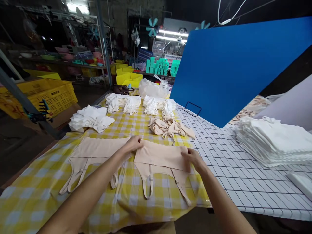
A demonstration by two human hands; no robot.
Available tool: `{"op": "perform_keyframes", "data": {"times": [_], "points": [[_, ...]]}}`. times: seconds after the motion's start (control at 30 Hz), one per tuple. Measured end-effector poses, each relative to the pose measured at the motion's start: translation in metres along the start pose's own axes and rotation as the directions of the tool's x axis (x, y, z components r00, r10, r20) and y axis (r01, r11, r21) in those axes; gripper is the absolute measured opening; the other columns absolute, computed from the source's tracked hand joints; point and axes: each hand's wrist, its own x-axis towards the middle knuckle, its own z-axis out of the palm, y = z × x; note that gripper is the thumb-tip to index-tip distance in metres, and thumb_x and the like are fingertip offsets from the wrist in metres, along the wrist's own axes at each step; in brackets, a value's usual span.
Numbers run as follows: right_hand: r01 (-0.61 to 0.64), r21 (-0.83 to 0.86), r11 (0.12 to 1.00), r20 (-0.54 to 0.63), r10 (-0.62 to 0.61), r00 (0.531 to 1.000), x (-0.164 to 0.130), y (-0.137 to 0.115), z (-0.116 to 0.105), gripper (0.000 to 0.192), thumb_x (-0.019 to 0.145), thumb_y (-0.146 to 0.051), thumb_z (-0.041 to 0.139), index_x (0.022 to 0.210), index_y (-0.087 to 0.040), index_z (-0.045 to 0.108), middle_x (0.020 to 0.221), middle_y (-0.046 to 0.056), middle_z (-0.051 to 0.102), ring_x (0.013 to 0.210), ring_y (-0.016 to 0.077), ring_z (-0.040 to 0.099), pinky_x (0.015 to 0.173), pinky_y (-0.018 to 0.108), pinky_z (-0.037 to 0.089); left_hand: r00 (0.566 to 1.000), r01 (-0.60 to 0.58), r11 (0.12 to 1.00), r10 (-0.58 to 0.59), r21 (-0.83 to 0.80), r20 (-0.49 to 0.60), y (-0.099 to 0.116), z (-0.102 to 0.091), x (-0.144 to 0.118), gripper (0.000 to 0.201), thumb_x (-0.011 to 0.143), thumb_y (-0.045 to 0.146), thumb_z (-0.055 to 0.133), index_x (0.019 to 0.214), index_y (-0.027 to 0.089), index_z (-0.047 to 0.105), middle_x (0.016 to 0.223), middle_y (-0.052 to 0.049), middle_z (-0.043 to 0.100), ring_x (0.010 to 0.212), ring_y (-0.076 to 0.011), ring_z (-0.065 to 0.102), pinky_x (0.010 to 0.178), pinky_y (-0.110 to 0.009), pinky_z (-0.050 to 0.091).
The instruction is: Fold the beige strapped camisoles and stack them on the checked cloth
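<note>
Two beige strapped garments lie flat on the yellow checked cloth (29, 195). My left hand (133, 144) rests on the top left corner of the right garment (158, 159), fingers pressing the fabric where it meets the left garment (97, 152). My right hand (192, 159) lies on the right garment's right edge, pinching or flattening it. Each garment's thin straps trail toward me. A crumpled heap of beige garments (168, 127) sits just beyond my hands.
White folded garments lie in piles at the left (90, 118) and the back (126, 103), with a plastic bag (153, 88) behind. A tall white stack (275, 141) sits on the white grid surface (231, 169) at right. A blue board (239, 65) leans there. Yellow crates (46, 94) stand at left.
</note>
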Motion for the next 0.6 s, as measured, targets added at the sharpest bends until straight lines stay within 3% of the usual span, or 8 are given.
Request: {"op": "perform_keyframes", "data": {"times": [0.1,0.2,0.3,0.37,0.47,0.6], "points": [[0.043,0.162,0.986,0.036,-0.049,0.998,-0.006,-0.023,-0.024,0.023,0.062,-0.037,0.062,0.069,-0.016,0.061,0.067,0.004,0.062,0.064,0.0180,0.056,0.058,0.029,0.043,0.986,-0.127,0.985,0.113,-0.115,-0.120,0.013,-0.023,-0.005,0.014,0.070,0.028,0.048,0.063,0.018,0.041,0.058,0.005,0.046,0.060,-0.0117,0.047,0.052,-0.019,0.032],[0.206,0.281,0.937,-0.065,-0.195,0.979,-0.021,-0.045,-0.049,0.030,0.064,-0.044,0.064,0.078,-0.017,0.064,0.079,0.006,0.063,0.074,0.0202,0.056,0.064,0.031,0.045,0.917,-0.324,0.914,0.240,-0.245,-0.319,0.026,-0.048,-0.020,0.017,0.073,0.033,0.048,0.067,0.018,0.041,0.061,0.005,0.050,0.063,-0.0124,0.050,0.056,-0.020,0.036],[0.407,0.105,0.908,-0.100,-0.397,0.912,-0.043,-0.044,-0.063,0.023,0.069,-0.042,0.063,0.077,-0.021,0.064,0.084,0.006,0.061,0.081,0.0211,0.055,0.067,0.032,0.044,0.843,-0.458,0.873,0.367,-0.167,-0.392,0.023,-0.052,-0.047,0.013,0.076,0.028,0.048,0.069,0.019,0.043,0.080,0.001,0.061,0.079,-0.0157,0.057,0.071,-0.026,0.043],[0.487,-0.022,0.873,-0.019,-0.487,0.873,-0.059,-0.023,-0.061,0.016,0.071,-0.036,0.061,0.075,-0.021,0.064,0.085,0.006,0.059,0.085,0.0222,0.055,0.070,0.032,0.045,0.816,-0.511,0.859,0.470,-0.037,-0.337,0.009,-0.037,-0.068,0.008,0.075,0.017,0.046,0.068,0.019,0.043,0.089,-0.001,0.063,0.093,-0.0177,0.058,0.085,-0.033,0.041],[0.530,-0.103,0.842,0.139,-0.516,0.845,-0.084,0.025,-0.044,0.009,0.072,-0.026,0.055,0.075,-0.021,0.063,0.088,0.007,0.060,0.089,0.0226,0.056,0.075,0.035,0.046,0.791,-0.575,0.805,0.593,0.146,-0.152,-0.018,0.002,-0.102,0.020,0.072,0.001,0.037,0.071,0.019,0.047,0.083,-0.001,0.064,0.100,-0.0168,0.057,0.097,-0.039,0.036],[0.529,-0.221,0.819,0.271,-0.470,0.840,-0.117,0.072,-0.026,0.017,0.073,-0.016,0.046,0.076,-0.022,0.061,0.098,0.008,0.060,0.091,0.0220,0.058,0.074,0.035,0.049,0.794,-0.599,0.769,0.607,0.223,0.036,-0.040,0.040,-0.139,0.025,0.070,-0.002,0.036,0.075,0.018,0.050,0.093,-0.004,0.064,0.102,-0.0162,0.057,0.100,-0.038,0.036]]}}
